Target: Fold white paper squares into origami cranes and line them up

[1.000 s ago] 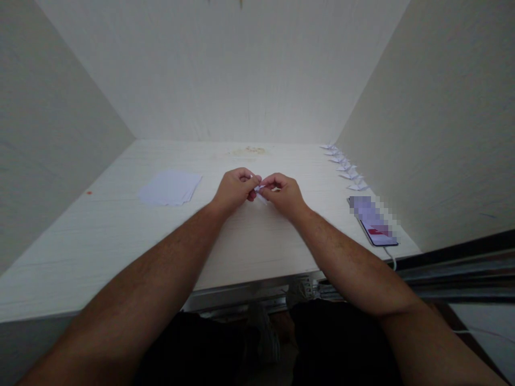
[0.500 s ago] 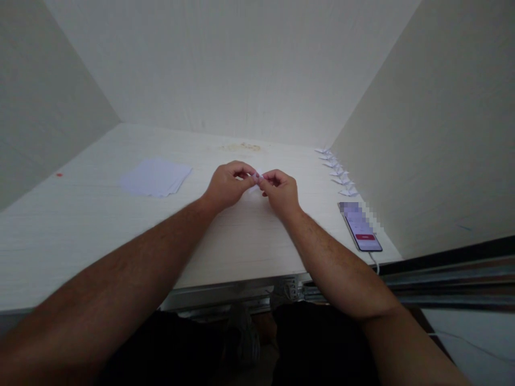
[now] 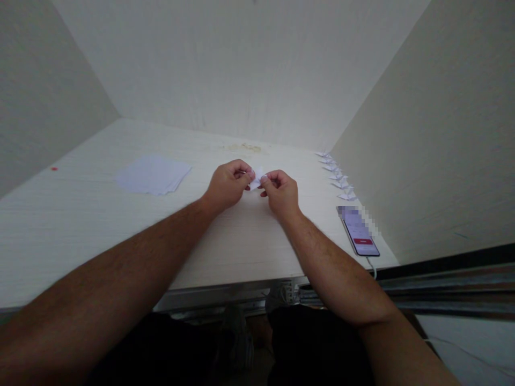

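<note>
Folded paper point(image 3: 256, 184), one piece, pinched by left fingers point(image 3: 247, 177) and right fingers point(image 3: 265, 181), one phone point(image 3: 359, 233), about six paper figures point(image 3: 338, 177)

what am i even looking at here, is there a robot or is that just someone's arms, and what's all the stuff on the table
There is no robot: these are a person's own bare arms. The camera is worn on the head and looks forward and down, so you see roughly what the wearer sees.

The left hand and right hand pinch a small piece of white paper between their fingertips; the fingers partly cover it, so its exact shape is hard to tell.

On the white table, a loose stack of white paper sheets lies to the left. To the right, a row of small folded paper figures runs along the side wall, with a smartphone nearer the wearer, its screen lit and a white cable plugged in.
</note>
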`<state>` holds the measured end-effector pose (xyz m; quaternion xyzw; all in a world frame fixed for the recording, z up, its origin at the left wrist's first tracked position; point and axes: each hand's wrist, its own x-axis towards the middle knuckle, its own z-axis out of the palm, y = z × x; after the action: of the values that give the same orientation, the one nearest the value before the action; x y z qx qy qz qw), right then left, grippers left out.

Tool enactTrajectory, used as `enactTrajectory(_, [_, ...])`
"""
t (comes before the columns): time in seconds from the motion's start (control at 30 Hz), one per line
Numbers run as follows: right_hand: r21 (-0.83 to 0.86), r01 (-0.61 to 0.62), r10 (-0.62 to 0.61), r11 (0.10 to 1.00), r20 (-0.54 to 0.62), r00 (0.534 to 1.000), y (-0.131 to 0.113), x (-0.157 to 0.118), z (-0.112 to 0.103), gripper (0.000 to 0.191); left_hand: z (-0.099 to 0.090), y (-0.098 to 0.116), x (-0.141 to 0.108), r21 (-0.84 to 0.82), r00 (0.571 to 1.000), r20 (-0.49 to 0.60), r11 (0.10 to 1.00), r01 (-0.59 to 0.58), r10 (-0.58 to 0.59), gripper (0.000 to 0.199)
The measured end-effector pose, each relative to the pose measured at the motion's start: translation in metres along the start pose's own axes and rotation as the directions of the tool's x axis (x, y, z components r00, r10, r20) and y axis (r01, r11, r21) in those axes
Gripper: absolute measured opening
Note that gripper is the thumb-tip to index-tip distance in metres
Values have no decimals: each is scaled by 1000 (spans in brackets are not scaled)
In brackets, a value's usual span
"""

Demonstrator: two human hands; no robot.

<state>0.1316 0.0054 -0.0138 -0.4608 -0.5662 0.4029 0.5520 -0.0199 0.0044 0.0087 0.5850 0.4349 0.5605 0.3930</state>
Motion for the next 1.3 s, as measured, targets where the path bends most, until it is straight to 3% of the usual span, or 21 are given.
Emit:
enactTrajectory(0.43, [184,-49,42,982,38,998,-1,0,-1,31,5,-6,-1,-284,997,35,955,80,-73,21])
enactTrajectory(0.53, [227,-75,66,971,47,997,-3,-1,-1,32,5,-7,-1,-212,999,16,977,34,-31,17])
enactTrajectory(0.63, [265,-174,168,948,45,985,-6,-1,1,35,3,-4,-3,-23,996,-50,997,-74,73,10])
enactTrajectory(0.73, [256,-321,292,912,145,945,-9,-2,2,39,1,0,-7,144,971,-100,968,-203,219,2])
enactTrajectory(0.8, [227,-357,310,906,219,925,-10,-3,2,41,0,2,-9,183,959,-86,951,-250,269,3])
enactTrajectory(0.9, [202,-279,244,939,182,953,-8,-3,3,38,1,3,-10,147,972,-50,964,-221,231,5])
enactTrajectory(1.1, [-9,-64,64,998,52,997,-2,-3,1,26,2,3,-4,-145,998,-52,989,18,-25,27])
enactTrajectory(1.17, [-84,-10,13,996,40,999,0,-4,0,26,1,3,-3,-132,998,-25,990,56,-60,32])
enactTrajectory(1.3, [-177,47,-44,983,24,999,-1,-5,-1,26,-2,-2,-1,15,997,36,998,64,-65,19])
